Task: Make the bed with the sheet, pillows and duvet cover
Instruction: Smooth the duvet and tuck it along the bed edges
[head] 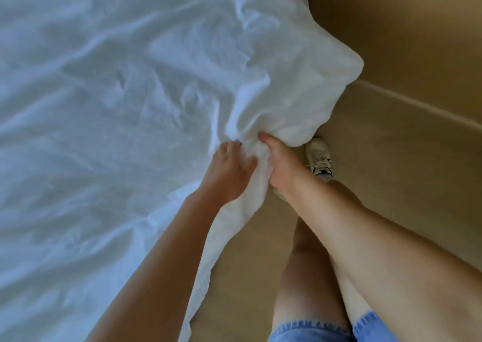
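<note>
Tan floor [391, 179] alongside. Left hand [229, 170] and right hand [280, 165] clutch the rumpled white fabric sheet [156, 80] — best pulled evenly, low and taut.

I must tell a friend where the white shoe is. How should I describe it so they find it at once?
Start from the wrinkled white bed cloth filling the left side and follow its bunched edge down toward the tan floor. Just right of the right hand gripping that edge is a white lace-up sneaker. Dark marks near its laces set it apart from the plain cloth.
</note>
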### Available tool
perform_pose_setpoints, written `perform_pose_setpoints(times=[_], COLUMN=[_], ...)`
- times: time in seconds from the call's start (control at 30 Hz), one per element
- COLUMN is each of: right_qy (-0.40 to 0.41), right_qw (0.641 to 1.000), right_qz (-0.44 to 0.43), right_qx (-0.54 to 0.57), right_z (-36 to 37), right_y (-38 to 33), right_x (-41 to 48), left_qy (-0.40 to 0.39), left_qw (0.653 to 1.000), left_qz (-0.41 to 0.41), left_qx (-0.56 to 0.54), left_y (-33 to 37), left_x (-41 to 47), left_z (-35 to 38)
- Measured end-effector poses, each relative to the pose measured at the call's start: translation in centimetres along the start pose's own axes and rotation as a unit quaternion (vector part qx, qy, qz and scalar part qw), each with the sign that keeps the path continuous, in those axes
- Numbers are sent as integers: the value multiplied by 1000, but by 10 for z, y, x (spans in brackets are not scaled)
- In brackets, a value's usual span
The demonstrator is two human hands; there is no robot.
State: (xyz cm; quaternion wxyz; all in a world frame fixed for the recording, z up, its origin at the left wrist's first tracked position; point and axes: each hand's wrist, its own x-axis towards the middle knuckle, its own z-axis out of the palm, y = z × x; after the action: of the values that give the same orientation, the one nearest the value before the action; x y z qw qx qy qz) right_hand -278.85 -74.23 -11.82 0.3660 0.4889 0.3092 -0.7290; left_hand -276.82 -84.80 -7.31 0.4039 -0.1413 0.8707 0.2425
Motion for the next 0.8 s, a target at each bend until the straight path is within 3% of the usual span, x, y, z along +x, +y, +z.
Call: perform_pose_setpoints(times=[0.1, 0.17, 0.23, 0.27, 0.4, 0.5, 0.63, 0.7, 0.8], right_qy=[52, 128, 214, 221, 101, 18, -15, 48, 196], right_qw=[996, 989, 976, 975, 994, 1000, 989, 985, 975], right_qz=[16, -9, -29, -29, -29, 7, 64, 36, 2], right_qx=[66, 71, 34, 13, 15, -4, -129, -162, -101], right_z=[-20, -47, -66, -64, -46, -58, -66, -54, -48], right_y=[-17, -28, -25, -20, -2, 12, 38, 39, 30], right_x=[-4, -4, 4, 7, 20, 18, 11, 11, 15], left_qy=[87, 113, 68, 44, 75, 104, 110, 81, 61], left_qw=[993, 982, 986, 988, 991, 991, 993, 996, 997], left_qz=[69, 105, 37, -15, -75, -64, -14, -17, -30], left_qx=[32, 106, 151, 145, 80, 58, -37, -46, 22], left_y=[-5, -20, -41, -50, -61, -55, -30, -24, -26], left_x=[-14, -26, -31, -31, -16, -5, 0, 1, 0], left_z=[1, 9, 23, 31, 55, 62, 63, 63, 60])
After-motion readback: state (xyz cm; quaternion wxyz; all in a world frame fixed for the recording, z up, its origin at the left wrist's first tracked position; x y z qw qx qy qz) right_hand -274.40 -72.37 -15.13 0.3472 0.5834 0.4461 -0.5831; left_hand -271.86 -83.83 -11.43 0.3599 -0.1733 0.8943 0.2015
